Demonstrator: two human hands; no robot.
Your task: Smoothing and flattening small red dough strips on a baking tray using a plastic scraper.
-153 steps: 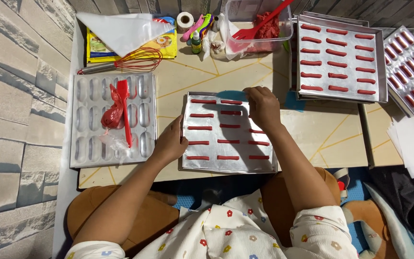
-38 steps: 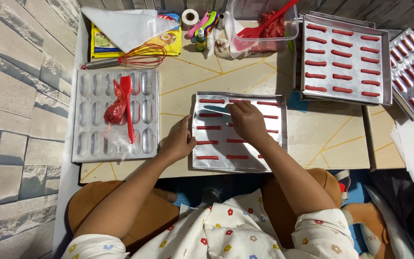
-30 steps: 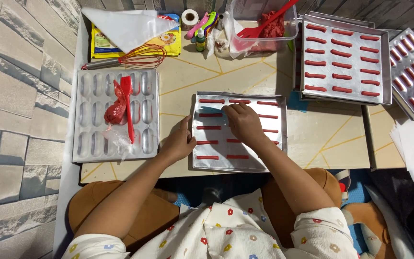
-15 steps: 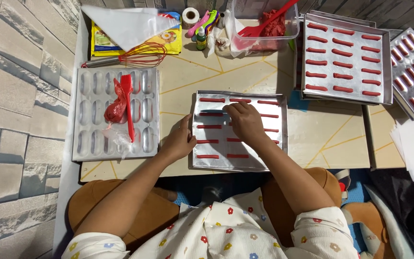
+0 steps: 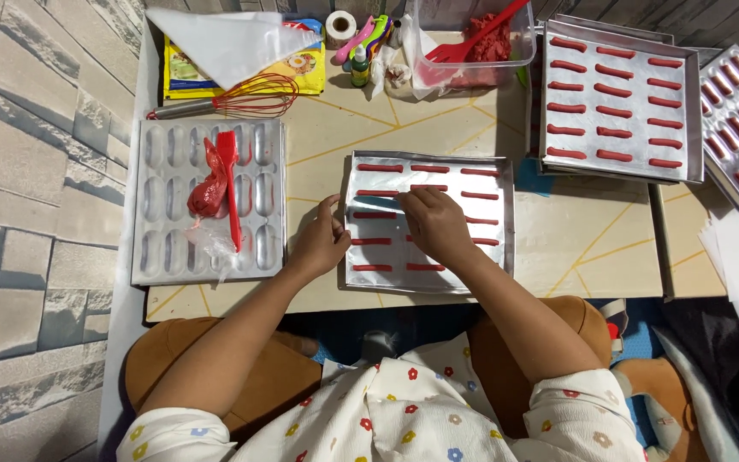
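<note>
A metal tray [image 5: 498, 224], set at the front middle of the bench [image 5: 335, 137], is steadied at its left edge by the left hand [image 5: 320, 244], fingers bent against the rim. The right hand [image 5: 434, 224] is laid among red strips [image 5: 380, 168], fingers curled; a grip cannot be told. Rows look mostly filled; open bench is left on both sides.

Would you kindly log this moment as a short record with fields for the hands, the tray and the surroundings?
left hand: left hand rests at the left edge of the flat metal tray
right hand: right hand lies over the red dough strips in the middle of that tray
tray contents: rows of red strips, spaced apart
to the left: moulded pan with a red piping bag and red brush on it
behind: whisk, tub of red dough
to the right: second filled tray
</note>
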